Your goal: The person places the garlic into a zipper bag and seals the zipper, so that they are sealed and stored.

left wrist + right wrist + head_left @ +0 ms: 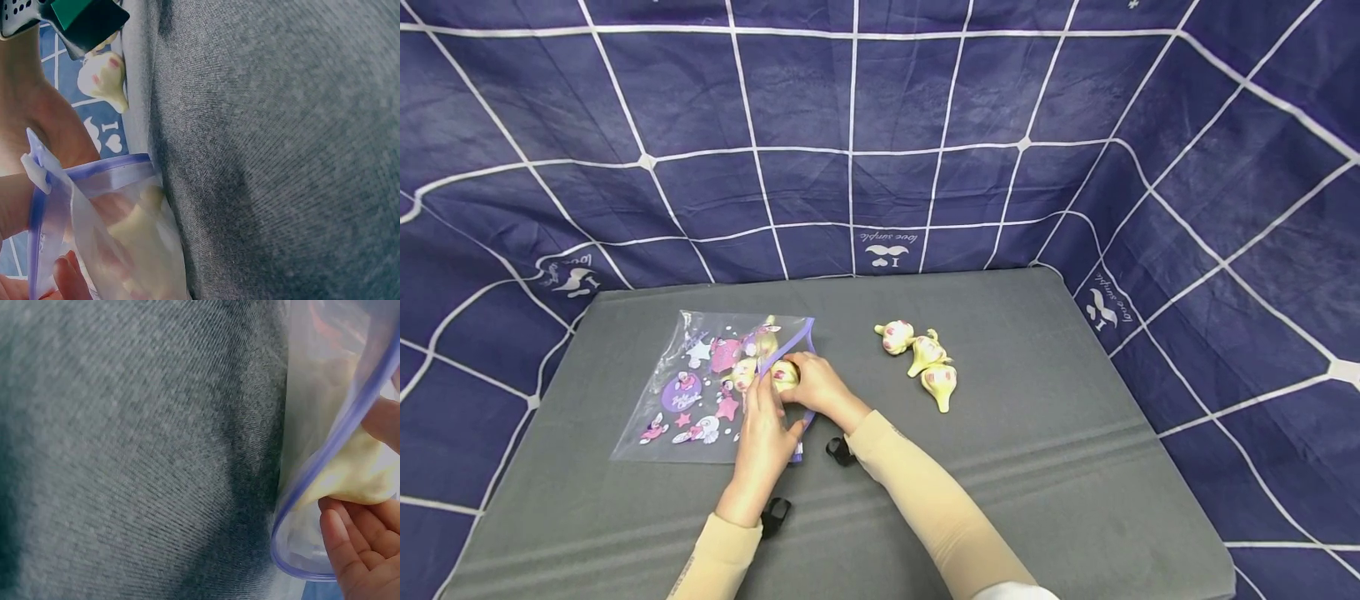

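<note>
Garlic-shaped piece [786,377], gripped by the right hand [822,387], sits at the mouth of a clear bag [682,393], apparently being packed; left hand [763,440] touches the bag, grip unclear. Next likely calls for release inside.

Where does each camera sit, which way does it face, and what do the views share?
Head: worn on the head, facing forward and down at the grey table and clear bag; left hand, right hand and sleeved forearms show.
Left wrist: worn there, facing the bag's purple rim; the right hand shows at upper left, and fingers lower down look like the left hand's.
Right wrist: worn there, facing the bag's mouth; the right hand shows at lower right, against a yellow bulb.
Shared: both wrist views show the purple rim and grey table.
</note>
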`<state>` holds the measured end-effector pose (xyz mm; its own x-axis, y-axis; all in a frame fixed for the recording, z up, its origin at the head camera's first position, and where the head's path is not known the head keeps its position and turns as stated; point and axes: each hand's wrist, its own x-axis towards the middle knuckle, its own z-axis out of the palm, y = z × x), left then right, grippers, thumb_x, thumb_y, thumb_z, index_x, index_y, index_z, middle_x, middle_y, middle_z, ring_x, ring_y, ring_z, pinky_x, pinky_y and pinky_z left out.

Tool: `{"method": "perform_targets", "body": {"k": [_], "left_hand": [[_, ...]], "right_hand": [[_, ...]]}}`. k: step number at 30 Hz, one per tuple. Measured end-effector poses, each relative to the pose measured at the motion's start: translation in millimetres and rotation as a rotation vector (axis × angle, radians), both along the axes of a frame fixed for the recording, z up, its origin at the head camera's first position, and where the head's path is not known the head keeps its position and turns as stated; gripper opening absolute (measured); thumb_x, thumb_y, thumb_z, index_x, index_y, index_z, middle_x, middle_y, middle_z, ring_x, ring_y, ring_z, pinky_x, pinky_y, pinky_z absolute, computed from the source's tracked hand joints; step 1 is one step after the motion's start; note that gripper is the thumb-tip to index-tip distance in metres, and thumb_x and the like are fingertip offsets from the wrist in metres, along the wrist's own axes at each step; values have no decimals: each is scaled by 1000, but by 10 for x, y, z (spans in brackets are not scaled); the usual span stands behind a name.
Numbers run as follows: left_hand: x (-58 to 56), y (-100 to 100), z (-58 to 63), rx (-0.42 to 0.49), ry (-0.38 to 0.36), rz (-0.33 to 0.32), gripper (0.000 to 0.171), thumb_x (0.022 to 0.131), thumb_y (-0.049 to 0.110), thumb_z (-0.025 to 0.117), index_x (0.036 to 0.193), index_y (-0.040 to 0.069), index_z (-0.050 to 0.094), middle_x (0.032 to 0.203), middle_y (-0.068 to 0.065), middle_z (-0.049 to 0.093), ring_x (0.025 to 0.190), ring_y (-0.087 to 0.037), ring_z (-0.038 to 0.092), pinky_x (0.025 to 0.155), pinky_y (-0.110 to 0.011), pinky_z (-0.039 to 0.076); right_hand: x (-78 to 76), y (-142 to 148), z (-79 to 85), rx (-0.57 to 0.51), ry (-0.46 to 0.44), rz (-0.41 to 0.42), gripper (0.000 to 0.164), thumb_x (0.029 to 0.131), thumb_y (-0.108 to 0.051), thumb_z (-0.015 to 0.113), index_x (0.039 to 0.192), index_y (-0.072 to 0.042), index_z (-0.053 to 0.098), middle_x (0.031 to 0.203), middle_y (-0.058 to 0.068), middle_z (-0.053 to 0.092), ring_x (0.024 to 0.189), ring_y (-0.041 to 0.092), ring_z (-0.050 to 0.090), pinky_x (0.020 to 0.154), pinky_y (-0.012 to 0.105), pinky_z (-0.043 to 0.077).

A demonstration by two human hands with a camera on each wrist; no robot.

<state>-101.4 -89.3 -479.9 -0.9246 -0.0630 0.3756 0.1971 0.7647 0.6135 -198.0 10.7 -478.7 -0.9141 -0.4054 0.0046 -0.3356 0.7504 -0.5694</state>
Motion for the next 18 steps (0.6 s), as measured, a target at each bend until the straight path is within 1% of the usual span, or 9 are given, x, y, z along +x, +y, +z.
{"method": "perform_targets", "body": {"k": [4, 9, 13, 15, 17, 18], "left_hand": [[-2, 6, -5, 2, 8, -5, 96, 63, -8, 84, 141, -14, 30, 139, -36, 36, 129, -49, 40, 106, -58, 39], [3, 18, -10, 9, 13, -5, 96, 63, -7, 85, 142, -14, 31, 139, -36, 36, 128, -49, 40, 106, -57, 39], [2, 26, -10, 0, 15, -3, 95, 63, -7, 85, 141, -14, 31, 140, -36, 35, 124, -49, 44, 102, -58, 42], [-4, 27, -16, 1, 18, -1, 95, 63, -7, 85, 141, -14, 31, 139, -36, 36, 122, -49, 45, 101, -58, 43], [-6, 26, -20, 0, 19, 4, 95, 63, -7, 85, 141, -14, 32, 139, -36, 36, 118, -49, 48, 98, -58, 45], [-6, 26, -23, 1, 23, 8, 95, 62, -7, 86, 141, -14, 33, 138, -36, 37, 112, -48, 51, 95, -58, 46]], "right_hand": [[-20, -26, -18, 0, 15, -13, 64, 77, -31, 83, 132, -7, 60, 121, 5, 67, 106, 16, 63, 90, 20, 50], [-33, -72, -37, 12, 53, -36, 57, 78, -30, 81, 126, -4, 62, 114, 6, 68, 104, 19, 64, 91, 24, 51], [-45, -106, -54, 22, 81, -62, 55, 78, -30, 81, 124, -5, 63, 115, 6, 68, 107, 20, 65, 93, 26, 51], [-56, -118, -67, 19, 76, -72, 54, 79, -30, 81, 124, -5, 63, 115, 6, 68, 106, 20, 65, 93, 27, 52], [-56, -123, -73, 9, 84, -78, 51, 80, -29, 80, 122, -5, 64, 112, 6, 68, 102, 19, 65, 90, 26, 52], [-54, -122, -74, 2, 81, -80, 49, 80, -28, 80, 120, -4, 64, 110, 6, 68, 100, 19, 65, 88, 26, 52]]}}
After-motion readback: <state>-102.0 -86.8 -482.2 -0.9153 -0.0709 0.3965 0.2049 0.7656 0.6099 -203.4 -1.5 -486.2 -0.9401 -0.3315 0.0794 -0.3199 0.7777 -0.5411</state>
